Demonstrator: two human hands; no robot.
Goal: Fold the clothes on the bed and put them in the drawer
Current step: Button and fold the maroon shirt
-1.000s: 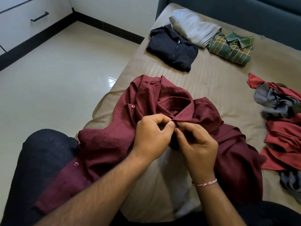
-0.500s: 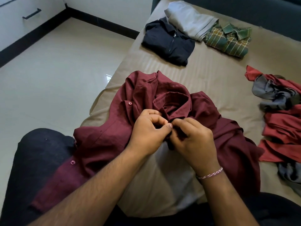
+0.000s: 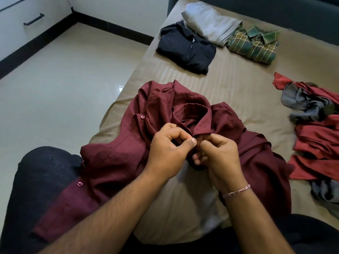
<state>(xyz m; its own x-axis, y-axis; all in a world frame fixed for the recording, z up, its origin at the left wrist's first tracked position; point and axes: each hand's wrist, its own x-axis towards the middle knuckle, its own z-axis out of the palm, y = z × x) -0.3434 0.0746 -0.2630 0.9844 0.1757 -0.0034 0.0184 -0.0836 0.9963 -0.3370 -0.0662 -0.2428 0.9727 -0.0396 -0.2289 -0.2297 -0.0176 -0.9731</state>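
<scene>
A maroon button-up shirt [image 3: 161,110] lies rumpled on the near corner of the bed [image 3: 238,92], its front open and one side draped over my left knee. My left hand [image 3: 168,149] pinches the shirt's front edge just under the collar. My right hand [image 3: 220,154] pinches the opposite edge, thumb and fingers meeting the left hand's. Three folded garments lie at the bed's far end: a dark shirt [image 3: 185,48], a grey one [image 3: 211,24] and a green plaid shirt [image 3: 253,44]. A white drawer front [image 3: 33,19] with a black handle shows at top left.
An unfolded pile of red and grey clothes [image 3: 315,125] lies at the bed's right side. Glossy cream floor tiles [image 3: 64,88] fill the left. A dark headboard [image 3: 275,11] runs along the far edge of the bed.
Both hands stay pinched together at the shirt's collar opening, with small finger shifts. The camera view has moved slightly; the shirt and other clothes lie as before.
</scene>
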